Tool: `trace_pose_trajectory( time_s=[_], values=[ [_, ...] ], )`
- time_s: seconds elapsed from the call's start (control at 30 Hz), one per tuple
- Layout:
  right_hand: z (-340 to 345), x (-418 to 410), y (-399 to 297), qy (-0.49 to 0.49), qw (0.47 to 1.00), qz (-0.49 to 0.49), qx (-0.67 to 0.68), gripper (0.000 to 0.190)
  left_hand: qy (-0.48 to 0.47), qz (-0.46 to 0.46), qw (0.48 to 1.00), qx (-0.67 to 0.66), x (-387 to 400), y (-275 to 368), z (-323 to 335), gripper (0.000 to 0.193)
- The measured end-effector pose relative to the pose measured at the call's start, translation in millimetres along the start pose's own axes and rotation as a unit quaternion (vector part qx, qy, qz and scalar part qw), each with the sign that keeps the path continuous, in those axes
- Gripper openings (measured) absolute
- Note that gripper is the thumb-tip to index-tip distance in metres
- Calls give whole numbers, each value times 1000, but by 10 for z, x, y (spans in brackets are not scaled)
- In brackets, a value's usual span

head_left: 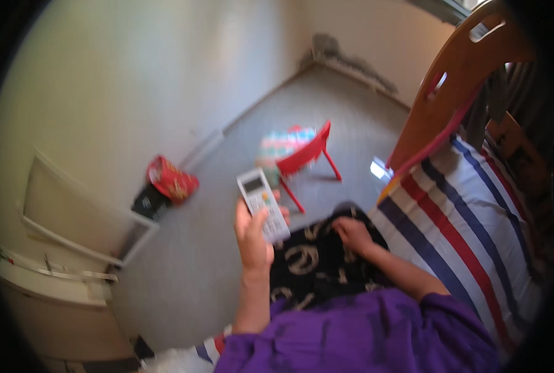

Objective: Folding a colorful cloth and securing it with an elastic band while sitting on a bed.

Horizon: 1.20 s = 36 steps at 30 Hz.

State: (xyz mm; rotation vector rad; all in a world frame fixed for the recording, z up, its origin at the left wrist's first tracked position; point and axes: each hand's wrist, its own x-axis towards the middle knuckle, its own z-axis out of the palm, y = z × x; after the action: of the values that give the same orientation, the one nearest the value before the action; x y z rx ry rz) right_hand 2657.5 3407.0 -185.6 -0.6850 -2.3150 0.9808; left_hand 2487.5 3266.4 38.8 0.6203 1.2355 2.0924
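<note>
My left hand (pixel 253 233) holds a white remote control (pixel 264 205) upright in front of me, its dark display at the far end. The thumb lies over the buttons on its face. My right hand (pixel 353 234) rests on my lap, on black trousers (pixel 316 261) with a pale print. Its fingers are curled in, and I see nothing held in them.
A small red chair (pixel 302 156) with a patterned seat stands on the grey floor (pixel 193 261). Red and black bags (pixel 172 181) lie by the wall at left, near a white frame (pixel 78 212). On my right is a bed with striped cloth (pixel 437 219) and a curved wooden headboard (pixel 437 107).
</note>
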Motion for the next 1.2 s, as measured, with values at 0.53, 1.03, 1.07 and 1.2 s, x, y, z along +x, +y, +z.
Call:
trace_pose_trajectory(
  time_s=[0.53, 1.03, 1.07, 1.2],
  values=[
    [-5, 59, -91, -45, 998, 33, -6, 11, -38, -21, 999, 8, 29, -111, -184, 57],
    [29, 89, -49, -42, 999, 25, -20, 11, -73, -82, 988, -106, 133, -188, -312, 50],
    [30, 89, -50, -42, 999, 25, -23, 11, -71, -83, 989, -102, 134, -190, -312, 50],
    [26, 91, -55, -41, 998, 44, -28, 10, -66, -84, 990, -95, 145, -188, -305, 49]
  ],
)
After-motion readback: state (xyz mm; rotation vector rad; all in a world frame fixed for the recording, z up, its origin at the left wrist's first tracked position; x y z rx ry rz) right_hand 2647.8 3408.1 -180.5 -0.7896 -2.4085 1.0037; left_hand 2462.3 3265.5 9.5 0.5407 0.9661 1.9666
